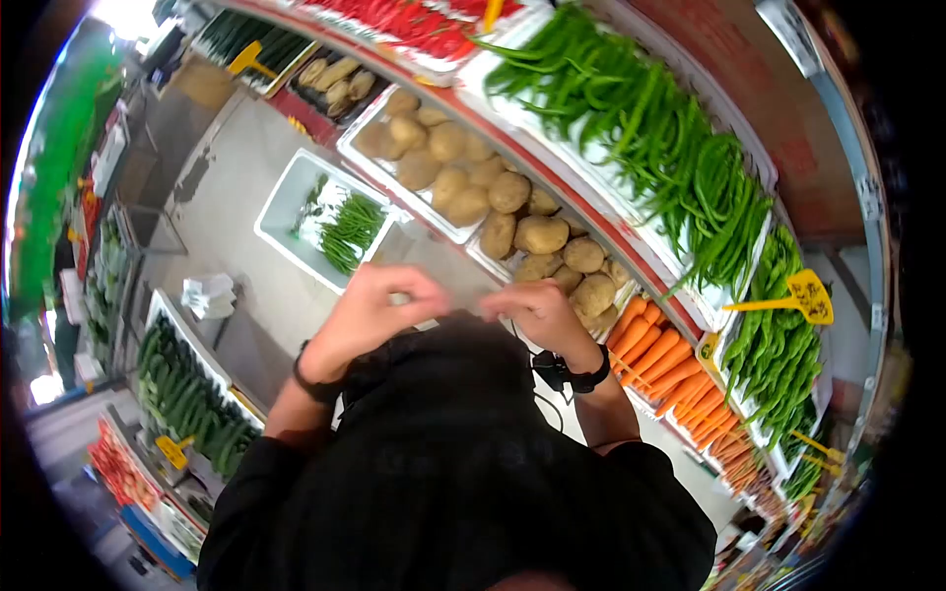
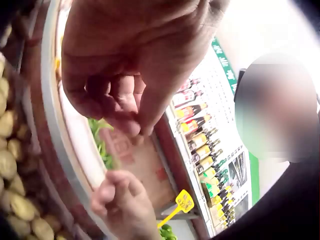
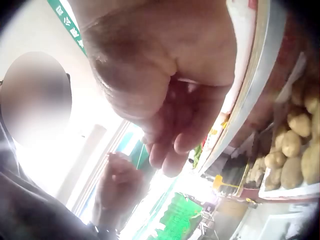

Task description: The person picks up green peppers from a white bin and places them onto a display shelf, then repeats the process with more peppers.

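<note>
Left hand, raised in front of the torso: fingers curled in, thumb tip brought to the fingertips; whether anything thin is pinched there cannot be told. Right hand, facing it and apart: fingers curled likewise, contents equally unclear. White bin, beyond the left hand: thin green stalks bunched inside. Potatoes, piled in white trays beyond the right hand. Carrots, in rows to its right. Long green peppers, heaped farther off. Cucumbers, stacked at left.
</note>
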### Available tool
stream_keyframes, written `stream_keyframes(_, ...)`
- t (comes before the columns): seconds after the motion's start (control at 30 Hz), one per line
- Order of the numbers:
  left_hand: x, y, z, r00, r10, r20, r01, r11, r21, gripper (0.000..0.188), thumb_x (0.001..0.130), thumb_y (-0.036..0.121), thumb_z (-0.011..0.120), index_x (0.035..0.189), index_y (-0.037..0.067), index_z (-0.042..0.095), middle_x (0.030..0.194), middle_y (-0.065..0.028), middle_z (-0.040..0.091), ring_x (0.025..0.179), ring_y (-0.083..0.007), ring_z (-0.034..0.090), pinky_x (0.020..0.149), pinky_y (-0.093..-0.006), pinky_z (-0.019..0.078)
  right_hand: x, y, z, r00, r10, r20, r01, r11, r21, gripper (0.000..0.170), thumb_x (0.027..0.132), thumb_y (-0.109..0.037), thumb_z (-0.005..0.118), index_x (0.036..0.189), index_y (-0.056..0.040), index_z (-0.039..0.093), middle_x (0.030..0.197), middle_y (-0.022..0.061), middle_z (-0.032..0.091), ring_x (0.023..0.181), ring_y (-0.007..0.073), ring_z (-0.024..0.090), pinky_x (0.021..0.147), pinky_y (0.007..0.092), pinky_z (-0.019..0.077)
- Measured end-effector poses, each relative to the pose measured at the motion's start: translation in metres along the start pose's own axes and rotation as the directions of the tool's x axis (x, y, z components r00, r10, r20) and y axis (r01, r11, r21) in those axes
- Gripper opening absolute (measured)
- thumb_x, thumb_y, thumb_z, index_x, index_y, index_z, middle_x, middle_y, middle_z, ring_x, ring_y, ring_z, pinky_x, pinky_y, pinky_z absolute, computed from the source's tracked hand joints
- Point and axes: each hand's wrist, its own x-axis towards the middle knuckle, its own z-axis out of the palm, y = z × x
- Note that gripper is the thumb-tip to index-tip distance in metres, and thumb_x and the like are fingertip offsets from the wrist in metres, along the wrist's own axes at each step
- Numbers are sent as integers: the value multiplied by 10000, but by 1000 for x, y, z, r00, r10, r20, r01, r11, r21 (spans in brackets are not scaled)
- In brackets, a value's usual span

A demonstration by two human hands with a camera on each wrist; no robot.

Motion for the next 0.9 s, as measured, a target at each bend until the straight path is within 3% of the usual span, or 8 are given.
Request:
stream_keyframes(0.1, -72, 41, -73, 924, 334, -188, -304, 937, 172, 261, 779, 162, 741, 619, 24, 588, 564, -55, 562, 475, -156, 503, 457, -292, 368, 21, -14, 26, 997, 76, 23, -76, 997, 5, 161, 847, -21, 587, 964, -7, 697, 754, 93, 697, 676, 171, 672, 637, 274, 516)
stream_keyframes(0.13, -94, 51, -80, 789, 465, -402, -461, 880, 112, 362, 798, 261, 717, 565, 49, 537, 513, -23, 482, 440, -168, 424, 435, -302, 299, 27, -16, 38, 990, 140, 32, -141, 990, 8, 149, 854, -37, 600, 961, -3, 697, 753, 92, 695, 669, 158, 667, 630, 271, 514)
stream_keyframes(0.17, -116, 54, -91, 564, 649, -509, -588, 750, 304, 407, 806, 311, 701, 532, 77, 511, 500, -14, 447, 445, -177, 407, 431, -303, 264, 32, -17, 52, 977, 208, 45, -208, 978, 9, 140, 860, -54, 612, 958, 0, 697, 752, 91, 694, 661, 146, 661, 623, 267, 512)
stream_keyframes(0.2, -137, 58, -105, 433, 733, -525, -641, 660, 393, 395, 808, 308, 699, 543, 81, 514, 508, -10, 448, 451, -173, 407, 435, -301, 264, 37, -18, 68, 960, 272, 63, -273, 962, 8, 136, 867, -70, 625, 955, 4, 697, 752, 90, 692, 654, 133, 656, 616, 264, 510)
stream_keyframes(0.3, -194, 64, -152, 246, 844, -476, -692, 497, 523, 358, 813, 300, 694, 577, 94, 521, 533, 1, 451, 467, -162, 409, 449, -295, 266, 54, -23, 125, 943, 321, 86, -323, 946, 17, 151, 881, -110, 640, 956, 7, 699, 778, 89, 694, 650, 125, 650, 603, 250, 501)
stream_keyframes(0.6, -324, 40, -240, 105, 876, -471, -600, 433, 673, 250, 830, 277, 678, 678, 131, 543, 609, 36, 461, 518, -130, 415, 489, -277, 270, 91, -60, 265, 923, 282, 264, -263, 959, -106, 149, 883, -105, 636, 972, 0, 693, 834, 97, 702, 680, 145, 654, 624, 257, 505)
stream_keyframes(0.77, -360, 34, -264, 73, 877, -475, -566, 429, 704, 191, 839, 264, 669, 734, 152, 555, 651, 55, 467, 546, -111, 418, 512, -267, 273, 106, -75, 294, 919, 239, 314, -201, 968, -148, 129, 889, -78, 624, 974, -5, 688, 801, 83, 681, 675, 140, 645, 623, 246, 501)
stream_keyframes(0.9, -370, 31, -278, 56, 875, -480, -548, 429, 718, 146, 846, 254, 662, 779, 169, 565, 685, 70, 471, 569, -97, 421, 530, -259, 275, 114, -67, 300, 894, 324, 308, -322, 945, -59, 133, 906, -89, 619, 971, 6, 683, 759, 46, 651, 672, 109, 628, 617, 241, 500)
